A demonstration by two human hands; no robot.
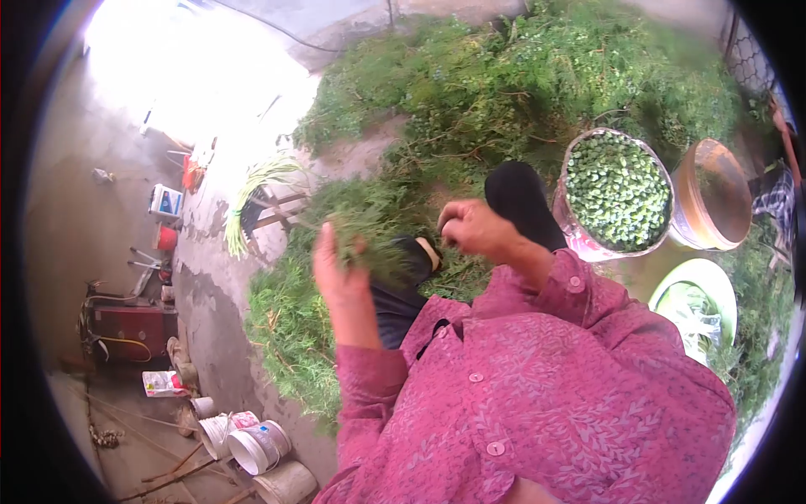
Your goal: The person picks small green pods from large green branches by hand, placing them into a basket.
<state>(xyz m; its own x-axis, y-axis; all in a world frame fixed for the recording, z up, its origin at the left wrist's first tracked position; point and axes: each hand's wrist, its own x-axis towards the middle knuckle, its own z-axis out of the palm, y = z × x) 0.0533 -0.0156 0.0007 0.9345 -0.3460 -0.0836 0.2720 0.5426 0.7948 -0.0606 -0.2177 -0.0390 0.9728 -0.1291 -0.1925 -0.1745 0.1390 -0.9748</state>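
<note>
My left hand (338,273) is raised and grips a bunch of feathery green plant stems (369,231). Just to its right, my right hand (472,227) has its fingers pinched together at the top of the same bunch; what it pinches is too small to make out. Both sleeves are magenta with a leaf pattern (537,378). Beyond the hands lie my dark trouser legs and a foot in a black sock (516,191). To the right of my right hand stands a clear basin (579,239) filled with small green pods (617,189).
Heaps of the green plants (520,76) cover the ground ahead and to the left. A brown basin (714,193) and a white bowl holding plastic (697,307) stand at the right. White buckets (252,445) and a red machine (130,323) sit at the lower left on concrete.
</note>
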